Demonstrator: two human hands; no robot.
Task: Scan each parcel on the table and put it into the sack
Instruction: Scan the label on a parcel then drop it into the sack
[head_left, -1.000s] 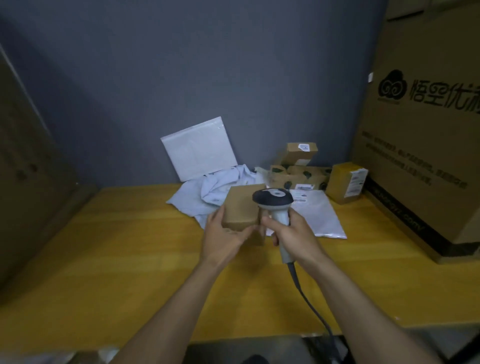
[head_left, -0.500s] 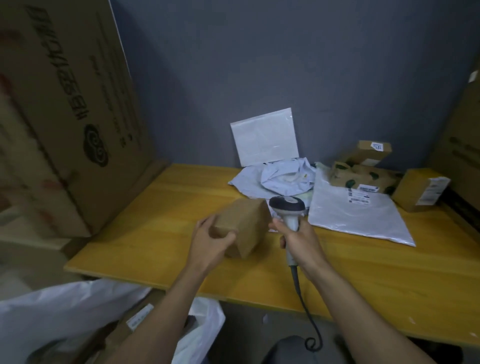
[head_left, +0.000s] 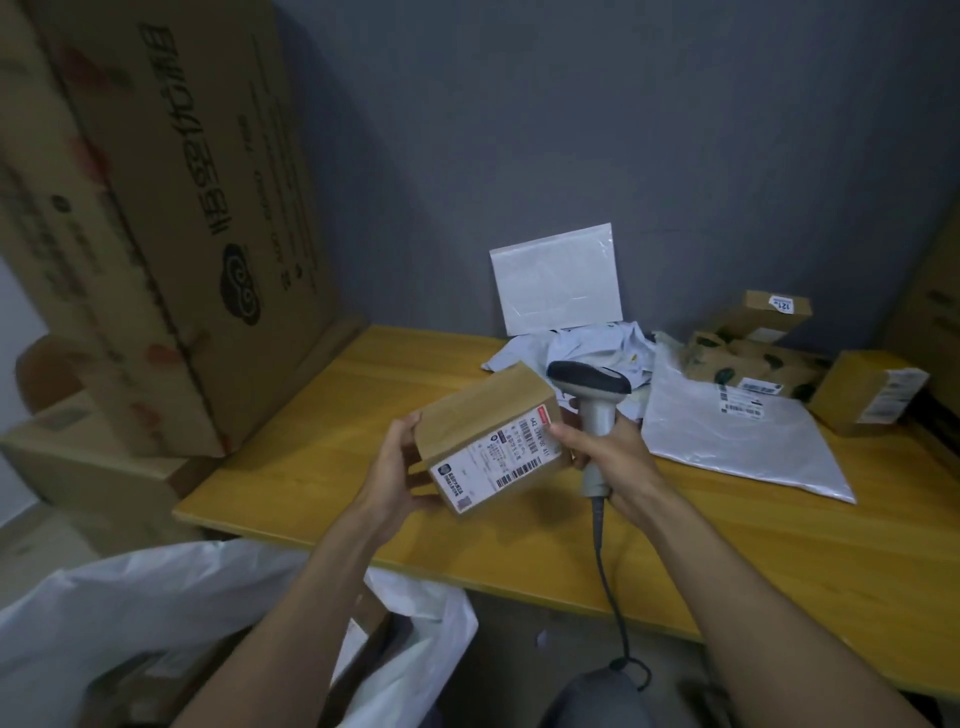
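Yellow counter (head_left: 322, 447) against a grey wall (head_left: 571, 130); above it the left hand (head_left: 392, 470) grips the labelled parcel (head_left: 493, 436), the right hand (head_left: 608, 457) the scanner (head_left: 592, 384); the white sack (head_left: 156, 613) below is cut off

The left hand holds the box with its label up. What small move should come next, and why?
Probably tilt the scanner in the right hand down onto the label of the box: the label faces the camera, but the scanner's head sits behind the box, seemingly not aimed at it.
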